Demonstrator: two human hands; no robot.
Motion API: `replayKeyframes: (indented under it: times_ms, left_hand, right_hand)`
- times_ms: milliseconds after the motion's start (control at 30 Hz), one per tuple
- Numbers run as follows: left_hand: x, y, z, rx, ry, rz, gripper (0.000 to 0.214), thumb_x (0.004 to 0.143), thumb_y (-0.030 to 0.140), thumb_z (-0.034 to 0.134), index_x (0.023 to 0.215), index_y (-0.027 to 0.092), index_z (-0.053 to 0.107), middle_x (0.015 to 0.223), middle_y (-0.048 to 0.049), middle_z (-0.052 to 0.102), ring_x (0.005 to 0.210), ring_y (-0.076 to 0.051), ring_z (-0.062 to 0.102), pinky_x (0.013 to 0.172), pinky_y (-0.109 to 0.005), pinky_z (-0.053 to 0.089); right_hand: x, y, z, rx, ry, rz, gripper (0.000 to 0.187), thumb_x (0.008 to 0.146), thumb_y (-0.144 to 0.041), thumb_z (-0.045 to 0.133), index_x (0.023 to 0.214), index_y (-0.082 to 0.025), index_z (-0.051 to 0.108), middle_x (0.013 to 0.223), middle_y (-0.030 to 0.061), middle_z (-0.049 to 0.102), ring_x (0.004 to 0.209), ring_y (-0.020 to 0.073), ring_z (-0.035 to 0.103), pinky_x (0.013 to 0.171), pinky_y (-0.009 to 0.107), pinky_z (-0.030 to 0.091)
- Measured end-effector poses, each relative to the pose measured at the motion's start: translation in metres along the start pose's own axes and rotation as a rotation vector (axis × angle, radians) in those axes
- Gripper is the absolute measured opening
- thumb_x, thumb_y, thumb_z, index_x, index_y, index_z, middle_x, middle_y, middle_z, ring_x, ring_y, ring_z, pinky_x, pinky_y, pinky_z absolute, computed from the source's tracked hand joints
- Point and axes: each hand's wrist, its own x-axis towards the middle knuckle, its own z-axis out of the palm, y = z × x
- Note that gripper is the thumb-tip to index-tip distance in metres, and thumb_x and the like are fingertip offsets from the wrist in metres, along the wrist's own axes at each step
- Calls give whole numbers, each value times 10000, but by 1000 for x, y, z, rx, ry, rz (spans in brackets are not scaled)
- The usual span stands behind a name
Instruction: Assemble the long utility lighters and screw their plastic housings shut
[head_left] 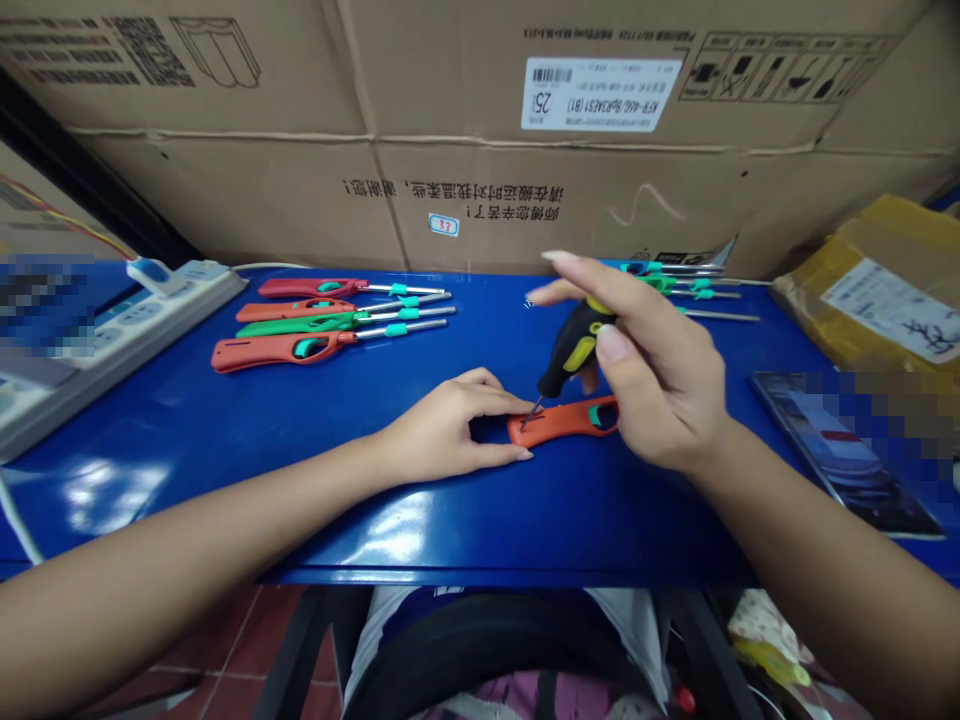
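An orange lighter handle lies flat on the blue table in front of me. My left hand pinches its left end between thumb and fingers and holds it down. My right hand grips a black and yellow screwdriver, tilted, with its tip touching the left end of the orange handle. The index finger of that hand sticks out straight over the tool.
Several long-nozzle lighters, red, orange and green, lie in a row at the back left. More with green collars lie behind my right hand. A white power strip sits at left, cardboard boxes behind, a yellow parcel and a dark phone at right.
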Motion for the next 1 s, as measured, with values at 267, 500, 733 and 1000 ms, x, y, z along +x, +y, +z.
replayKeyframes:
  times_ms: [267,500,733,1000]
  left_hand:
    - [-1,-2,1,-9,10,25,409,849,371,804,1213,198,735,1082,-67,777,1029,-224,639,949,-381,535]
    - [-1,-2,1,-4,2,8,442,837,373,818,1219,168,734,1066,-86,774,989,-216,642,922,-364,539]
    - [-1,-2,1,3,-4,3,450,840,363,816,1234,166,728,1054,-76,775,973,-203,644,912,-347,541]
    - [0,-2,1,22,16,33,418,841,364,815,1203,168,740,1067,-83,773,997,-210,657,926,-344,533]
  right_hand:
    - [-1,6,-1,-73,90,-94,351,880,-378,744,1227,-335,705,1005,23,759,723,200,685,633,360,604]
    - [-3,3,-1,13,32,-32,381,944,-356,660,1324,-334,652,1071,27,764,642,168,667,546,332,579]
    - [-2,-1,-1,-32,0,-38,404,1019,-281,497,1417,-270,568,1223,61,728,768,173,693,591,326,598]
    - [-3,0,2,-54,139,-156,245,937,-277,666,1179,-257,696,982,42,748,900,234,696,782,407,620]
